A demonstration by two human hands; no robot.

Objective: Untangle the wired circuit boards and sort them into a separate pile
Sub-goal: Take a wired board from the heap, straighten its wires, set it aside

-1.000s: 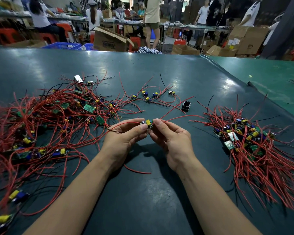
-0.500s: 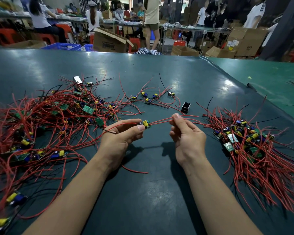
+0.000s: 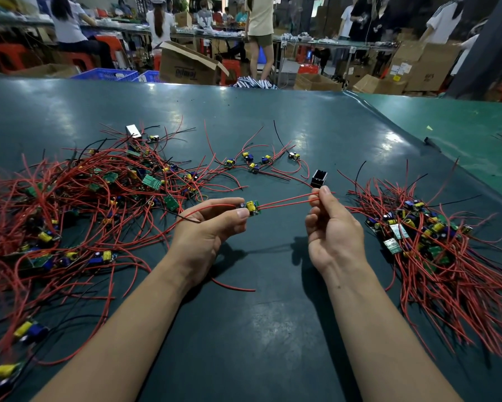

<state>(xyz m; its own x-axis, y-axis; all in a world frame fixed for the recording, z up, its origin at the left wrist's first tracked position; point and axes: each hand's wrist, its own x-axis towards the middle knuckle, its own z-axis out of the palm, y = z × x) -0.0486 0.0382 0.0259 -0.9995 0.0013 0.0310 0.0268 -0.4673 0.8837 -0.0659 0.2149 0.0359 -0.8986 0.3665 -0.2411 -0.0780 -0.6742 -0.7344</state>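
Two hands work apart above the table (image 3: 273,329): the left hand (image 3: 206,233) pinches a small circuit board (image 3: 251,208) while the right hand (image 3: 331,227) pinches its red wires (image 3: 284,202) taut, apparently straightening them, between the tangled heap (image 3: 78,204) and the sorted pile (image 3: 426,236).

Two bare forearms come in from the lower edge of the view, with no sleeve on either as far as they show. The left hand (image 3: 206,236) and the right hand (image 3: 335,233) wear no gloves, and no ring, watch or wristband shows on them. The fingernails are short and unpainted. A few small dark spots mark the right forearm (image 3: 368,320).
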